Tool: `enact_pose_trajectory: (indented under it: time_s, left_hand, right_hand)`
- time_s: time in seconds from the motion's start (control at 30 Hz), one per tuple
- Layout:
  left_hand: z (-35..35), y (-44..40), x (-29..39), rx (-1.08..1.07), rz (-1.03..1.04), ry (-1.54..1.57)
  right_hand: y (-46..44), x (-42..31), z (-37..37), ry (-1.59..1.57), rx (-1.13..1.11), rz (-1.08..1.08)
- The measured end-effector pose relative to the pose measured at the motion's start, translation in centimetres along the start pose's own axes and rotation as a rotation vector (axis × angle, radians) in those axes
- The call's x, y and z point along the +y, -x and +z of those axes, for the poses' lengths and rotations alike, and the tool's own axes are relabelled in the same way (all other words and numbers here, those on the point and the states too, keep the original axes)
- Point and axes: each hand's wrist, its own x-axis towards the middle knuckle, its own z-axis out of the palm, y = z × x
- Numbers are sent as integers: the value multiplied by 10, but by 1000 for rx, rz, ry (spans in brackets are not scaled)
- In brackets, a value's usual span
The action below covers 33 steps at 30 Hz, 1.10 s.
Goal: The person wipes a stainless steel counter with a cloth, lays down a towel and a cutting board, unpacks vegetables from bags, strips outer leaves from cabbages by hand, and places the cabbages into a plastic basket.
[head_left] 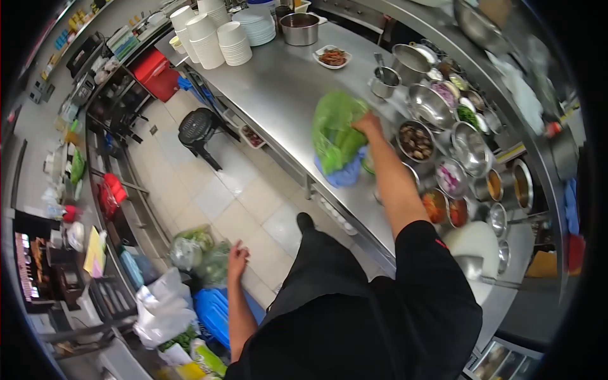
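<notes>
My right hand [366,123] is closed on a green plastic bag [337,130] over the steel counter. Something leafy-green seems to be inside, though blur hides the details. Under the bag's lower end lies a blue cloth [342,172]. To the right of this hand stands a steel bowl of sliced mushrooms [415,140]. My left hand [237,258] hangs low at my side, holding nothing, its fingers apart. Nearest to it are clear bags of green vegetables [212,263], just to its left, and a blue crate [213,310] below.
Several steel containers, including a bowl [432,106], crowd the counter's right side. Stacked white tubs [206,44], a steel pot [299,29] and a small dish of food [333,57] stand farther along it. A black stool [201,130] is on the tiled floor.
</notes>
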Motion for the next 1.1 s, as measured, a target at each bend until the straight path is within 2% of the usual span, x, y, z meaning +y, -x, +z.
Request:
enact_pose_trajectory:
  time_s: [0.03, 0.07, 0.1, 0.13, 0.2, 0.27, 0.33, 0.4, 0.43, 0.47, 0.5, 0.53, 0.57, 0.6, 0.63, 0.67, 0.7, 0.77, 0.8, 0.83, 0.87, 0.9, 0.97, 1.0, 1.07, 1.1]
  left_hand:
    - [5, 5, 15, 18, -107, 38]
    - [-6, -11, 1, -77, -116, -64]
    - [-6, -15, 9, -27, -225, -48]
    - [-5, -16, 20, 60, -290, 107]
    - [-10, -29, 45, 104, -413, 226]
    - [-18, -63, 73, 55, -513, 145]
    - [-23, -119, 103, -38, -516, 62]
    - [-6, -184, 158, -124, -313, -16]
    - [1, -226, 173, -184, -216, -16]
    - [10, -269, 189, -246, -131, -7]
    - [29, -300, 216, -230, 29, -34]
    - [51, -319, 254, -214, 194, -43]
    - [71, -330, 295, -191, 248, -98]
    - [84, -343, 331, -168, 317, -149]
    - [91, -364, 350, -100, 543, -205]
    - [100, -385, 367, -22, 766, -234]
    - [103, -406, 378, -58, 711, -157]
    - [94, -445, 389, -171, 629, -12]
    - [85, -480, 383, -157, 625, -59]
    - [79, -487, 390, -168, 633, -108]
    - [75, -488, 399, -171, 642, -153]
    - [69, -494, 404, -198, 644, -154]
    - [68, -501, 412, 371, 899, -641]
    - [71, -490, 428, 348, 908, -637]
    - [85, -451, 477, 400, 1205, -467]
    - [99, -440, 493, 384, 1210, -450]
  right_hand:
    - [-4, 2, 3, -12, -28, 14]
    - [-9, -1, -12, -141, -287, 141]
    - [-27, -11, -24, -283, -521, 265]
    - [-41, -18, -17, -292, -523, 290]
    - [-63, -28, 3, -436, -446, 455]
    - [-80, -62, 23, -554, -352, 485]
    - [-94, -95, 55, -916, -285, 310]
    - [-110, -138, 76, -968, -211, 111]
    - [-104, -170, 61, -903, -164, 255]
    - [-124, -185, 93, -915, -128, 308]
    - [-139, -199, 124, -1015, -39, 286]
    - [-134, -212, 125, -1113, 28, 194]
    - [-105, -226, 72, -1266, -215, 314]
    - [-95, -230, 63, -1151, -200, 323]
    - [-94, -227, 67, -1028, -284, 329]
    - [-101, -212, 124, -749, 53, 99]
    - [-65, -203, 86, -773, -24, 83]
    - [-7, -171, 79, -571, 246, 42]
    - [24, -156, 67, -553, 326, 182]
    - [55, -152, 37, -418, 349, 424]
    - [80, -133, 38, -378, 526, 612]
    - [103, -129, 17, -328, 602, 785]
    - [131, -111, -5, -86, 612, 1005]
    - [135, -101, -4, -79, 623, 1025]
    - [153, -73, 11, 14, 524, 987]
    - [154, -67, 20, -11, 594, 944]
